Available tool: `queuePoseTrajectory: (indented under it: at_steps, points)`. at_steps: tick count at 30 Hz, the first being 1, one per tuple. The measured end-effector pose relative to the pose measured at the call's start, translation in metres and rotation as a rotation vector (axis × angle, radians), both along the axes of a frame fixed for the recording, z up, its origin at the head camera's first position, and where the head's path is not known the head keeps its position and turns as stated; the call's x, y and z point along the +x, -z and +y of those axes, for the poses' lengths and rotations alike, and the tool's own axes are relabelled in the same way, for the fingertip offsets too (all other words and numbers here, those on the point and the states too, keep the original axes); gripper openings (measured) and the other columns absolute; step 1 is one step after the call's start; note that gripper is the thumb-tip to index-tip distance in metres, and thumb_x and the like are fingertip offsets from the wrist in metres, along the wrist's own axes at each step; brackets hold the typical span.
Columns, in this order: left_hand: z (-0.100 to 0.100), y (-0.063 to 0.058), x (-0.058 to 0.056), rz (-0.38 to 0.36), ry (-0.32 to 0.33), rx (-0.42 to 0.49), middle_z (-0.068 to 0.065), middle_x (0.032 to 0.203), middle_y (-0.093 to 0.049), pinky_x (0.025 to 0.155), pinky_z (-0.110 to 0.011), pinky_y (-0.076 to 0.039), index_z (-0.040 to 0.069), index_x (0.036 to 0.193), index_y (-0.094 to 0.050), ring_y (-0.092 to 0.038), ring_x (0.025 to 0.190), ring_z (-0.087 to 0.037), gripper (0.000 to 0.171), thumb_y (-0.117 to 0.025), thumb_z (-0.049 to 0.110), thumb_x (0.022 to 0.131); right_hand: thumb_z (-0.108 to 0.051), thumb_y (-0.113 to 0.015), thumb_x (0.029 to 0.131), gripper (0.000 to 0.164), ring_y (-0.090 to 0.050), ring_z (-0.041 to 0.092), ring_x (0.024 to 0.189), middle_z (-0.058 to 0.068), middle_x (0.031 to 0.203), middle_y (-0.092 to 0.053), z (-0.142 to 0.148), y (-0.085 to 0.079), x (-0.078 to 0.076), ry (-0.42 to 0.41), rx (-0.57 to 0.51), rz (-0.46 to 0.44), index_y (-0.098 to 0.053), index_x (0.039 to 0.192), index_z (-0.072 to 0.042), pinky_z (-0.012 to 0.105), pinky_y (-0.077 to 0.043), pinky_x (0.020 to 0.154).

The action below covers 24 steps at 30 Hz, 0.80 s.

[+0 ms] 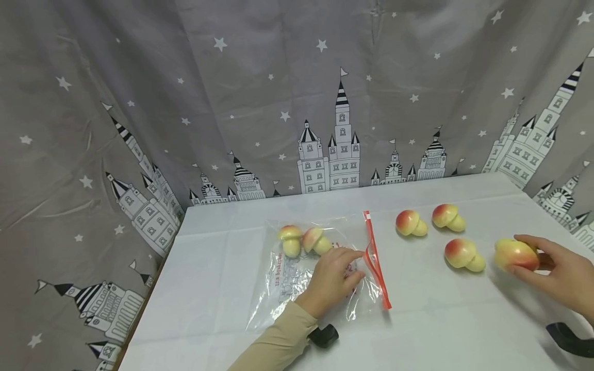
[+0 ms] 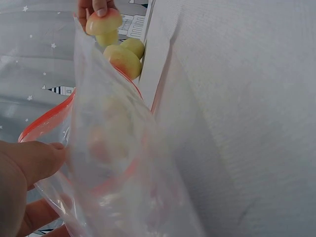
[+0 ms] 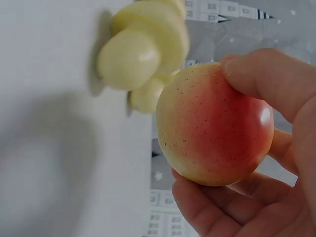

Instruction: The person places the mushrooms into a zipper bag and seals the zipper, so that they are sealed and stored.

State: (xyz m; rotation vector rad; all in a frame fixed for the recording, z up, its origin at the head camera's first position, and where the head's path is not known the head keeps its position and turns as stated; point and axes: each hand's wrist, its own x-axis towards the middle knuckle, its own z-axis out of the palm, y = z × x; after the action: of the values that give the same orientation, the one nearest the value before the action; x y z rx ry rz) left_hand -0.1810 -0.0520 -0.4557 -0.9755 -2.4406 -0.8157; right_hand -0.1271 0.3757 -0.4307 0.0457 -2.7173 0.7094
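Toy mushroom [image 1: 516, 254] held right of the zip bag [image 1: 386, 300]
Right hand [image 1: 559, 268]: fingers and thumb pinching its cap. Left hand [image 1: 331, 281]: fingers gripping the bag's film, apparently to part its mouth. Three loose mushrooms [image 1: 459, 252] lie right of the bag, two bagged mushrooms [image 1: 291, 248] inside.

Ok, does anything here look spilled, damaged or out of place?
Nothing stands out: two mushrooms lie in the plastic bag, three loose mushrooms lie beside it, and the right hand holds another mushroom; no spill or damage shows.
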Motion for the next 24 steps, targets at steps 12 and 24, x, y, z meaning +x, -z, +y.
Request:
queuePoseTrajectory:
  at_steps: [12, 24]
  points:
    - [-0.002, 0.0, 0.0, 0.02, 0.0, 0.003, -0.003, 0.109, -0.076, 0.095, -0.034, -0.054, 0.011, 0.117, -0.073, -0.07, 0.103, -0.02, 0.036, -0.08, 0.019, 0.083, -0.011, -0.091, 0.071, 0.064, -0.042, -0.027, 0.084, 0.033, 0.116, -0.067, -0.041, -0.02, -0.022, -0.158, -0.032, 0.064, -0.063, 0.128, 0.002, 0.001, -0.041, 0.063]
    - [-0.002, -0.001, -0.001, 0.016, 0.009, 0.016, -0.004, 0.108, -0.077, 0.095, -0.034, -0.054, 0.01, 0.118, -0.074, -0.07, 0.101, -0.019, 0.036, -0.081, 0.018, 0.083, -0.004, -0.095, 0.055, 0.068, -0.052, -0.015, 0.086, 0.014, 0.1, -0.073, -0.093, -0.003, -0.044, -0.372, -0.022, 0.268, -0.069, 0.118, -0.002, -0.001, -0.042, 0.077]
